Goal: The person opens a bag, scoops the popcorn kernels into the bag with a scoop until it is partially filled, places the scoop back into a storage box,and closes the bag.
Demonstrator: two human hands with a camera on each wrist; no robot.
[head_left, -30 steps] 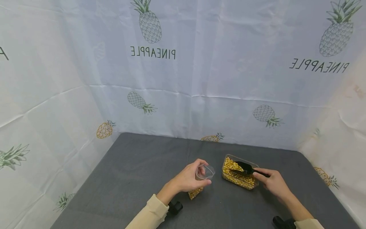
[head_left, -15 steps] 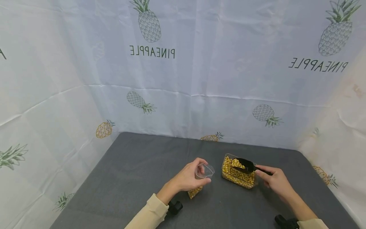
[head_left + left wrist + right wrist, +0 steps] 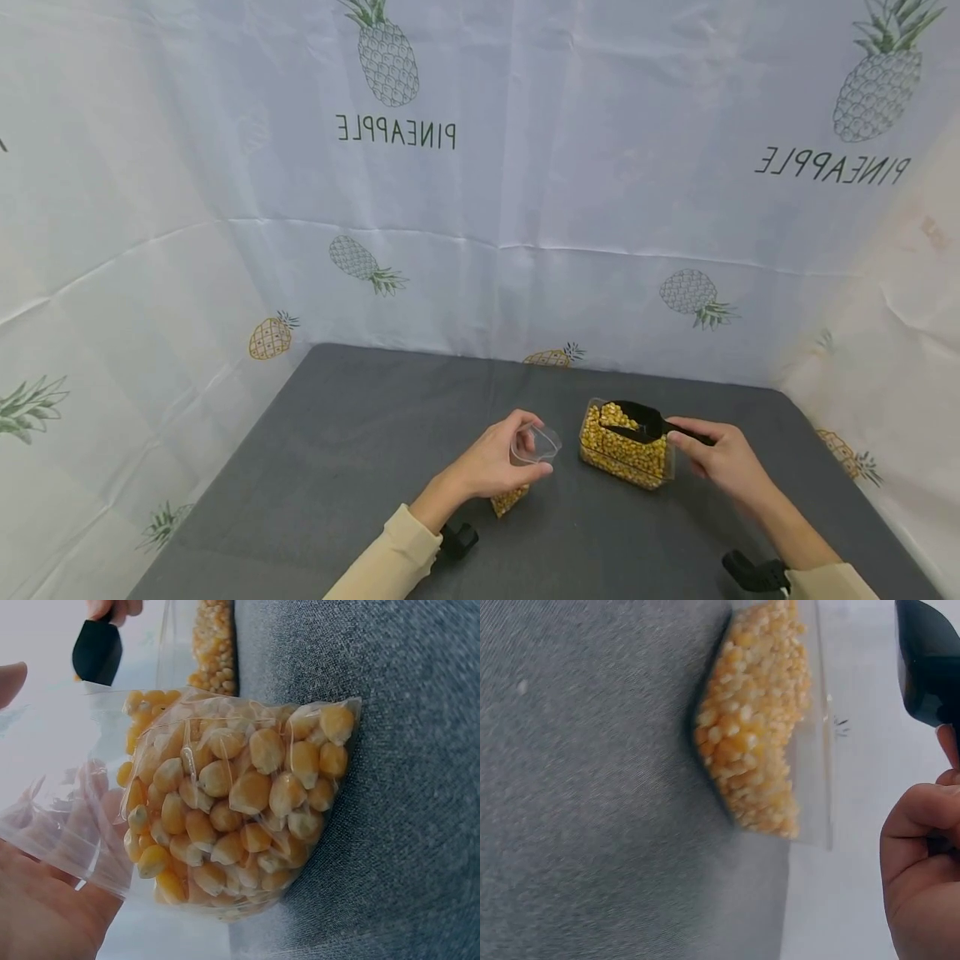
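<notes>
My left hand (image 3: 491,465) holds a clear plastic bag (image 3: 232,806) by its mouth, thumb and fingers spread so the mouth gapes upward. Yellow corn kernels fill the bag's lower part, which meets the grey surface in the left wrist view. My right hand (image 3: 723,458) grips a black scoop (image 3: 645,419) by the handle. A heap of kernels lies in the scoop, which is over a clear rectangular container (image 3: 814,769) of corn. In the right wrist view the scoop (image 3: 930,675) is above the container's rim.
A dark grey cloth (image 3: 375,433) covers the table. White curtains (image 3: 480,183) printed with pineapples hang behind it and at both sides. One loose kernel (image 3: 522,687) lies on the cloth. Black wrist cameras (image 3: 459,542) sit on both wrists.
The scoop has come up out of the corn with kernels in it, and my right hand has risen slightly with it. My left hand keeps the bag in nearly the same place.
</notes>
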